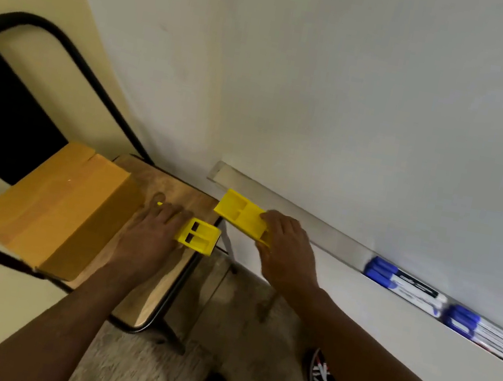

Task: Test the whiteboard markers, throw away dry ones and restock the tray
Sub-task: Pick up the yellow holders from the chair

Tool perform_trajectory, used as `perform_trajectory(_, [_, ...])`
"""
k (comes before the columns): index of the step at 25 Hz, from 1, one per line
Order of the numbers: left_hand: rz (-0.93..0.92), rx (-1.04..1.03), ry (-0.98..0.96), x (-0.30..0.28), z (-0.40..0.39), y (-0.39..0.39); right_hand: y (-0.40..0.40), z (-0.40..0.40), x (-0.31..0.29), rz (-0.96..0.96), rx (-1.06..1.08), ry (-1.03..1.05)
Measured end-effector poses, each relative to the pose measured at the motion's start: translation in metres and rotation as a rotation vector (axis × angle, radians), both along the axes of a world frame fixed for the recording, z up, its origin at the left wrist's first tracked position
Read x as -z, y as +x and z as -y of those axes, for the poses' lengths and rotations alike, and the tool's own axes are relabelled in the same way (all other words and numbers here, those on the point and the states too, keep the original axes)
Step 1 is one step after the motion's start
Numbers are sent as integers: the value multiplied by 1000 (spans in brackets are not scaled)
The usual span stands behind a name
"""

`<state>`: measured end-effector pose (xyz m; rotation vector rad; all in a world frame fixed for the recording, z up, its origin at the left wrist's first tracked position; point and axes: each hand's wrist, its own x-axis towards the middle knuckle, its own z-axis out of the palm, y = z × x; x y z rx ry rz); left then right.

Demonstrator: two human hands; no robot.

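The right hand (pixel 284 246) pinches one yellow holder (pixel 244 216) just off the tray (pixel 320 232), the left hand (pixel 152 230) rests flat-fingered on another yellow holder (pixel 197 239) on the desk (pixel 176 187), so seating each level beside the blue-capped markers (pixel 408 285) looks wisest.

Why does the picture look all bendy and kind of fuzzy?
Head view: the wide lens bends the whiteboard tray and the black chair frame; motion smears the blue-capped markers and the cardboard box; the light is dim, with no harsh glare.
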<state>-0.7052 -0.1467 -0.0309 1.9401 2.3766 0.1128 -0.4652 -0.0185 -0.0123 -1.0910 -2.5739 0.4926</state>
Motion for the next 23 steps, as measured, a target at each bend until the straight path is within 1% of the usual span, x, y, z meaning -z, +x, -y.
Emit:
perform_trajectory(4, [35,85,110,-22,-62,14,57,-20,-10,67,106,103])
perform_trajectory(8, [-23,194,146,-34,-109,32,86,-33,-8,128,171,106])
perform_trajectory(12, [-90,243,97,-32,-135,45,98,-40,-4,181,207,65])
perform_trajectory(17, [-187,268,-1,-25,-148,56,102,-46,2,211,176,65])
perform_trajectory(19, [-194,271,-14,-21,-150,60,101,-49,4,229,164,67])
perform_trajectory(23, [-146,256,-37,-18,-152,65,100,-50,7,267,165,105])
